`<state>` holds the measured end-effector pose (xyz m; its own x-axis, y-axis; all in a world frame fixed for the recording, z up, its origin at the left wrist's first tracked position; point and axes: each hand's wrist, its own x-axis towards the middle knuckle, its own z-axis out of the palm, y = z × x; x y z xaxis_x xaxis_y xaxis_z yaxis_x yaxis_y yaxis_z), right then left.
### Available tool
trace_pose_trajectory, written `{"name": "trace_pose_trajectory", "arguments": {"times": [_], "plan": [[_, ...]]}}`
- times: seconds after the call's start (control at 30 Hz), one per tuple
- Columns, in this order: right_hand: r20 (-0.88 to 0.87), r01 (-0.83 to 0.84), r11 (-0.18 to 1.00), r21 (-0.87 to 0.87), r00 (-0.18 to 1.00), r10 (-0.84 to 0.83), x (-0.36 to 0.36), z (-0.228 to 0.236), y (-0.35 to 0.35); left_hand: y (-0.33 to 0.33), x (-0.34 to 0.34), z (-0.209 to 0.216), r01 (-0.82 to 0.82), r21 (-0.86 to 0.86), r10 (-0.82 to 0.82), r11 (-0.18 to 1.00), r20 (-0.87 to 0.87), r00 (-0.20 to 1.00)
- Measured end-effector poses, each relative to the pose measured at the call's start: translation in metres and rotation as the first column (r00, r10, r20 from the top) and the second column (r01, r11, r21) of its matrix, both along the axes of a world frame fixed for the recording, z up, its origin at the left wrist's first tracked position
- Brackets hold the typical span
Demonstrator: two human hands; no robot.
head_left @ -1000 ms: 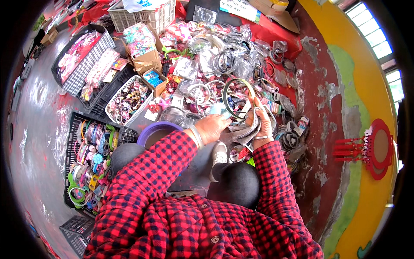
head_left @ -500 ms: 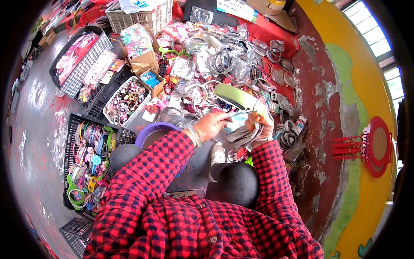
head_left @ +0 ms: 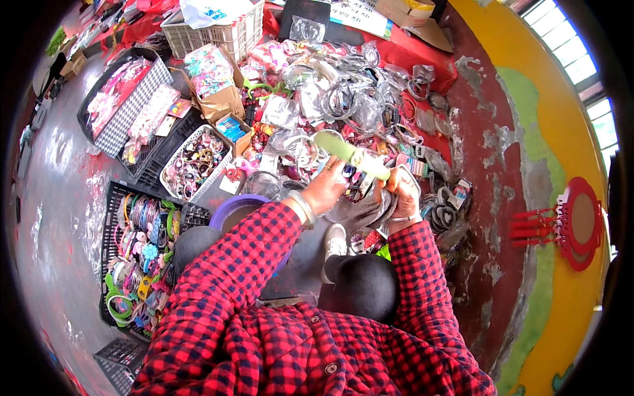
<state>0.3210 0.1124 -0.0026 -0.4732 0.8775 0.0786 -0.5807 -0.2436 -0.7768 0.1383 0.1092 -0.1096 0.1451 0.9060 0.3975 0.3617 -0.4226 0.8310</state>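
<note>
My left hand (head_left: 328,188) pinches one end of the pale green headband (head_left: 350,153) while my right hand (head_left: 400,193), closed on dark headbands (head_left: 362,210), steadies its other end for inspection.

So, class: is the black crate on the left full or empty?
Full. The black crate holds many coloured hairbands and hair accessories, packed across most of its inside.

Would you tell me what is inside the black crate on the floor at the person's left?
The black crate holds colourful hairbands and hoops, green ones nearest. What lies beneath them is covered.
</note>
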Motion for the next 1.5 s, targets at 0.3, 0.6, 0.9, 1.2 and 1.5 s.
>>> {"name": "trace_pose_trajectory", "arguments": {"times": [0.3,0.6,0.9,1.2,1.5], "plan": [[0.28,0.068,0.989,0.133,0.954,-0.103,-0.002,0.007,-0.003,-0.026,-0.045,0.148,0.621,-0.05,0.194,0.782,0.967,-0.167],[0.521,0.014,0.986,-0.166,0.85,0.075,-0.034,0.02,-0.014,-0.044,-0.078,0.167,0.431,-0.162,0.23,0.887,0.967,-0.109],[0.03,0.353,0.933,-0.072,0.936,-0.352,-0.069,0.097,-0.018,-0.066,-0.108,0.153,0.391,-0.35,0.268,0.851,0.931,0.249],[0.516,-0.449,0.308,0.839,0.473,-0.715,-0.174,0.063,-0.07,-0.084,-0.122,0.152,0.676,-0.236,0.265,0.698,0.962,0.062],[0.528,-0.291,0.442,0.849,0.428,-0.733,-0.169,0.037,-0.064,-0.095,-0.112,0.145,0.615,-0.447,0.166,0.649,0.873,0.46]]}}
